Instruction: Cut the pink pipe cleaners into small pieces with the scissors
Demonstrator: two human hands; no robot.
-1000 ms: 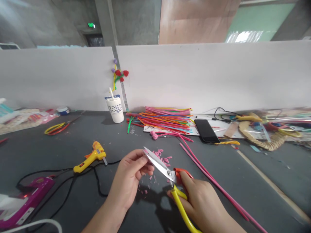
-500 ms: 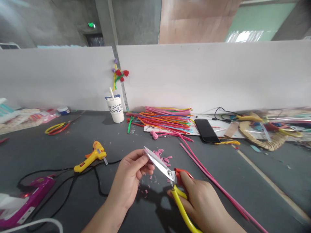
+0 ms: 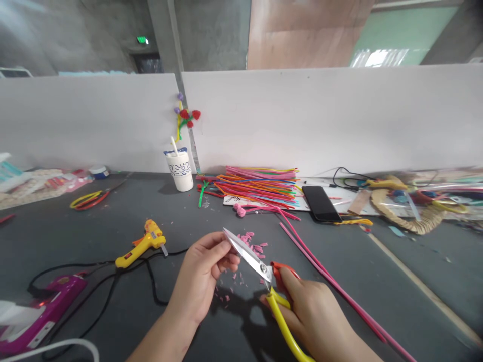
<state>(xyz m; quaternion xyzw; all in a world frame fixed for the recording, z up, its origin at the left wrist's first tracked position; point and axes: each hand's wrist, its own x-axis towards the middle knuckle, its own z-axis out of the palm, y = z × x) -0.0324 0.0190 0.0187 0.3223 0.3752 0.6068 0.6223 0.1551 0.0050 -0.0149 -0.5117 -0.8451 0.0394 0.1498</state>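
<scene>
My right hand (image 3: 311, 304) is wrapped round the red and yellow handles of a pair of scissors (image 3: 251, 256). Its blades look closed or nearly so and point up and left. The tip reaches the fingers of my left hand (image 3: 206, 266), which are pinched together; anything between them is hidden or too small to name. Small cut pink pieces (image 3: 258, 248) lie on the dark table behind and below the blades. Long pink pipe cleaners (image 3: 332, 279) stretch out to the right of the scissors. A pink pipe cleaner with a coiled head (image 3: 239, 210) lies beyond the cut pieces.
A yellow glue gun (image 3: 141, 246) with a black cord lies left, near a purple power strip (image 3: 56, 306). Behind are a white cup (image 3: 181, 171), a bundle of coloured pipe cleaners (image 3: 260, 186) and a phone (image 3: 320, 203). Another pair of scissors (image 3: 90, 200) lies far left.
</scene>
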